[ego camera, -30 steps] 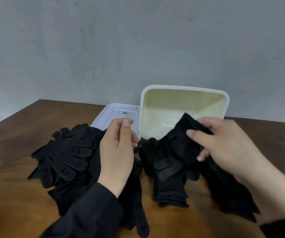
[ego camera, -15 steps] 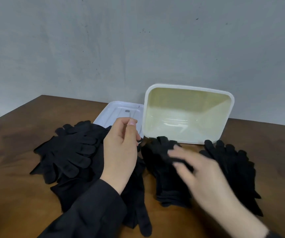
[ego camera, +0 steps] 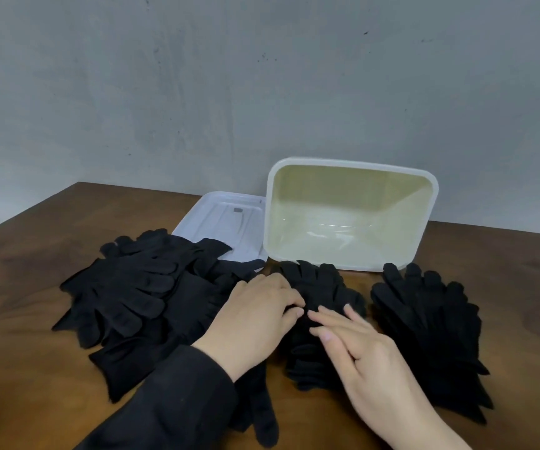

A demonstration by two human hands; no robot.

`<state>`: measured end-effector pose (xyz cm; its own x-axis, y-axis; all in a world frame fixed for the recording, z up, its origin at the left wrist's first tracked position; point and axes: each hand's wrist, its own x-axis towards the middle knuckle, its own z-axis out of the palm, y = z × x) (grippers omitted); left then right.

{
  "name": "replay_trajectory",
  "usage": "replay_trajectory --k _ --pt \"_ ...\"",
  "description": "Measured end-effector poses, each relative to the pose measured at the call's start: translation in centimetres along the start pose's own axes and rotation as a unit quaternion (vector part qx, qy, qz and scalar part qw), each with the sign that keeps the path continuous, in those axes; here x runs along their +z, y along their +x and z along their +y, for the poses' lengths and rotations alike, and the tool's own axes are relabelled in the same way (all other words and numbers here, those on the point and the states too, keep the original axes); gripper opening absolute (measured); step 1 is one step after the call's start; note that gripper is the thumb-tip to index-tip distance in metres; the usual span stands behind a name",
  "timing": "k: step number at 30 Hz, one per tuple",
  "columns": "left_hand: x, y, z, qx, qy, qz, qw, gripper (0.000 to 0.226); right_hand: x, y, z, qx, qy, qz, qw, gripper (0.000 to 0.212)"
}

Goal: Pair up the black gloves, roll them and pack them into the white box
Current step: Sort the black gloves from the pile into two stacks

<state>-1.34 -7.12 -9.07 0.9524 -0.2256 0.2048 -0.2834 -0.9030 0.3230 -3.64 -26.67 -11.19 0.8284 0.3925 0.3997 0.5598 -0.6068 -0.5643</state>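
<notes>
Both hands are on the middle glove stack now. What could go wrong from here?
1. The middle stack holds several layers; the left hand and right hand may lift more than one pair.
2. The white box is tipped toward the person, so rolls might tumble out.
3. The left pile overlaps the lid; tugging it could shift the lid.

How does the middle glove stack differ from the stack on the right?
Both hands, the left hand and right hand, rest on the middle stack; nothing touches the right stack. The middle stack lies directly before the white box; the right stack sits near its right corner. Both are black gloves, fingertips toward the box.
</notes>
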Motion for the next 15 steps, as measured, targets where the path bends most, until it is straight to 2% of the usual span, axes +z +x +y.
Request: replay_trajectory --k 2,5,8,10,12,15 --pt "-0.4 0.0 0.2 0.001 -0.007 0.021 1.000 0.030 -0.1 0.0 0.1 0.026 0.038 -0.004 0.999 0.033" --pt "-2.1 -0.1 -0.6 -0.025 -0.030 0.083 0.996 0.025 0.0 -0.1 0.3 0.029 0.038 -0.019 0.999 0.026" --pt "-4.5 -0.7 -3.1 -0.105 -0.075 0.192 0.973 0.018 0.0 -0.2 0.5 0.040 0.044 -0.035 0.998 0.024" --pt "-6.0 -1.4 -5.4 -0.156 -0.067 0.220 0.960 0.015 0.0 -0.2 0.6 0.040 0.045 -0.041 0.997 0.023" --pt "-6.9 -2.3 -7.7 -0.168 -0.053 0.164 0.971 0.013 -0.1 -0.2 0.5 0.044 0.047 -0.044 0.997 0.022" --pt "-7.4 -3.6 -9.6 -0.110 -0.046 0.011 0.993 0.018 -0.3 -0.2 0.3 0.054 0.057 -0.045 0.996 0.022"
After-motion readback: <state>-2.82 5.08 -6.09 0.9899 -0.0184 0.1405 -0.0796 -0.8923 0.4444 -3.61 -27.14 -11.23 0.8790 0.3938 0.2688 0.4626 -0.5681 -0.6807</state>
